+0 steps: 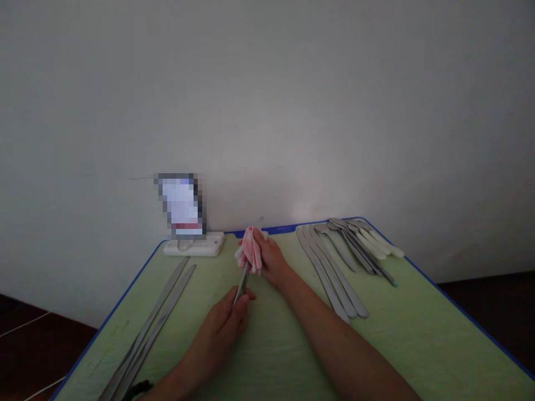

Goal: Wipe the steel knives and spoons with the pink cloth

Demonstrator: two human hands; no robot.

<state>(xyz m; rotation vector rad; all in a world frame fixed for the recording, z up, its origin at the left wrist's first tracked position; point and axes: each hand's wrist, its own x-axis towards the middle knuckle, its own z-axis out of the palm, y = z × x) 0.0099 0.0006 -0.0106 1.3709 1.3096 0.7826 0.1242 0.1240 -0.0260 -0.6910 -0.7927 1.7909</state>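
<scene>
Bare forearms [343,334] reach in at the near edge, slanting toward each other. Behind them stands the wall [267,111], pale, matte and flat, with a few thin scuffs low down. Next in size is the surface [418,334], green and faintly streaked, bound by a narrow blue rim; its far edge lies near the wall. Its right front stretch is bare out to the rim, and a clear strip runs between the left hand [228,323] and the right-hand cutlery.

Long, slim metal knives [166,312] lie along the left, blades pointing away, their near ends bunched and overlapping. Left fingers are closed around the metal handle of a utensil [241,284] held over the middle of the surface. Its farther part goes into a cloth [252,249], soft, pink and white, loosely folded, which the fingers of the right hand [273,262] clasp around it.

Back left, a phone [181,203], its screen blurred, stands tilted at a glossy white block [204,245] with rounded corners. Three flat table knives [337,277] lie side by side right of the cloth. Beyond them come overlapping metal spoons [355,250], then white-handled pieces [378,245] close to the right rim.
</scene>
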